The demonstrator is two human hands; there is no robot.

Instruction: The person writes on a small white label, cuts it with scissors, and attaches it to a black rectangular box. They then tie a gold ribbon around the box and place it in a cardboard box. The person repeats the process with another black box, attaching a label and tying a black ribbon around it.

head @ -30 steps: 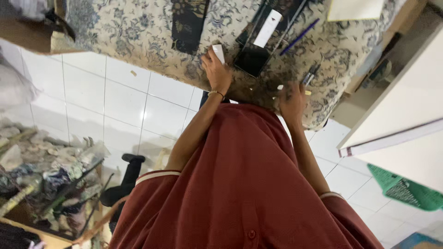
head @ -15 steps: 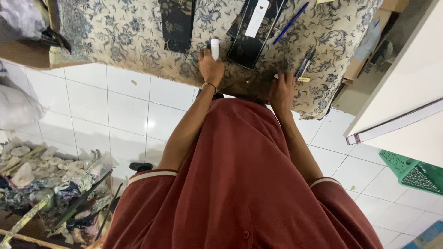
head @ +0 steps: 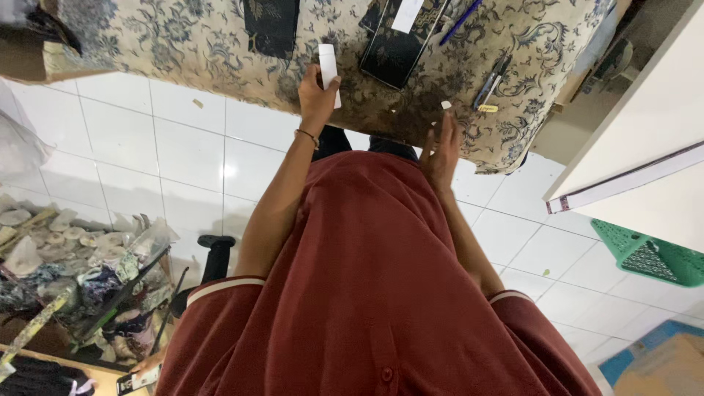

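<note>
Since before, my left hand [head: 317, 99] slid along the bench [head: 183, 44], fingers clamped on a white stick [head: 328, 70]; right hand [head: 442, 150] rests beside it, fingers apart.

Bare patterned desk [head: 183, 37] along its near edge, dark cloth piece [head: 271, 22] and black case [head: 400, 44] crowding the middle, pens [head: 491, 81] blocking the right corner

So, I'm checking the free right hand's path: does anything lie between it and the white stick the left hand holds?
Nothing visible does. The right hand is open at the table edge and the left hand grips the white stick. Only patterned cloth lies between them. The black case sits just beyond.
</note>
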